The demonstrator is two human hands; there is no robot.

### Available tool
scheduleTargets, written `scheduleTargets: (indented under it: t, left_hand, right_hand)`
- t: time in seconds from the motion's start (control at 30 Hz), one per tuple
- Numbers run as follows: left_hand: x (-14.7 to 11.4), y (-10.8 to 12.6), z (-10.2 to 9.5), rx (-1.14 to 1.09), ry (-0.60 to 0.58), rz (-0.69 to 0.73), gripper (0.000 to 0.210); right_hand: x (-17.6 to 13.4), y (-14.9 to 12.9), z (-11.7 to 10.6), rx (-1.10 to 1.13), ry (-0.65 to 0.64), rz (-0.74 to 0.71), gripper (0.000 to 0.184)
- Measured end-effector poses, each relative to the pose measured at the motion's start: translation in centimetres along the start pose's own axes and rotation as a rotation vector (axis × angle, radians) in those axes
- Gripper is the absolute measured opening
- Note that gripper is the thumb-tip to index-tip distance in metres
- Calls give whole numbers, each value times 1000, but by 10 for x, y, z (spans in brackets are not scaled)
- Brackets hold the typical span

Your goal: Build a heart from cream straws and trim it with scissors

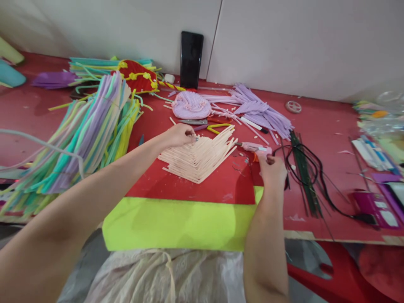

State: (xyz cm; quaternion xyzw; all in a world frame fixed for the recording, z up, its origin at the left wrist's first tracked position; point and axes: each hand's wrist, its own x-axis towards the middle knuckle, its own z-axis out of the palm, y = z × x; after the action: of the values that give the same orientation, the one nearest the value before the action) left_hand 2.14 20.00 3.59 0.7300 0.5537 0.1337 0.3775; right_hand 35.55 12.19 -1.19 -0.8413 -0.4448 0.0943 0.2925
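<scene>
So we've got the cream, chevron-shaped piece of fuzzy stems [197,162] lying flat on the red board [221,191]. Our left hand [182,134] is at the piece's top edge, fingertips pressed together; can't tell what's between them, if anything. Our right hand [274,168] has its fingers curled round the pink plastic glue gun [254,147], just right of the piece. We'd go with thin dabs, fingertips clear of the nozzle, and the black cord [304,181], right of the piece, kept loose.
</scene>
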Motion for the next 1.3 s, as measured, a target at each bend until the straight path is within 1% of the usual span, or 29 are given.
scheduleTargets:
  t: [0.07,0.13,0.23,0.3,0.37,0.43,0.5,0.6,0.63,0.67,0.7,0.77,0.8,0.83,0.9,0.93,1.0,1.03,1.1,1.17,1.23,1.3]
  left_hand:
    - [0,0,-2,-62,2,29,23]
    - [-1,1,-7,-81,-8,27,27]
    - [-3,2,-21,-23,-51,37,33]
    - [-3,1,-33,61,-109,59,36]
    - [-3,-2,-44,138,-204,88,37]
    - [-2,-7,-50,186,-277,105,37]
    - [-1,-10,-50,208,-285,98,34]
    - [-1,-12,-41,174,-235,89,28]
    - [-3,-12,-37,149,-186,96,26]
    - [-7,-11,-33,124,-114,109,24]
    - [-12,-10,-28,105,-10,121,23]
    - [-29,-7,-18,83,246,158,21]
    - [-40,-6,-12,88,328,189,20]
    - [-52,-6,-7,109,357,222,19]
    - [-77,-9,3,138,363,292,19]
    - [-89,-11,8,142,343,323,19]
    - [-107,-17,18,140,327,339,19]
    - [-114,-20,22,129,339,333,18]
    - [-123,-23,29,161,347,293,17]
    - [-129,-22,35,244,353,277,21]
    - [-132,-19,38,337,331,298,28]
    - [-135,-15,40,403,307,328,32]
  right_hand:
    - [-1,0,0,-17,2,-2,45]
    - [-2,-1,-1,-45,12,-4,44]
    - [-2,-3,-2,-73,19,5,41]
    - [-1,-3,-3,-58,32,22,39]
    - [0,-3,-4,2,61,53,38]
    - [0,-3,-5,110,73,83,39]
    - [0,-3,-5,203,82,76,44]
    - [-1,-5,-4,225,147,4,49]
    - [-2,-7,-3,223,171,-20,50]
    - [-2,-9,-2,229,188,-44,51]
    - [-4,-11,-1,241,199,-67,51]
    - [-8,-18,1,273,204,-103,49]
    - [-11,-23,2,285,199,-116,48]
    - [-15,-27,3,290,186,-129,46]
    - [-25,-38,4,290,135,-158,44]
    - [-31,-44,5,291,99,-178,44]
    - [-45,-56,7,300,30,-214,47]
    - [-52,-61,7,298,-10,-230,50]
    - [-64,-69,10,275,-91,-269,59]
    - [-73,-72,11,235,-171,-315,64]
    - [-78,-72,12,185,-234,-353,63]
    - [-80,-70,11,134,-264,-374,61]
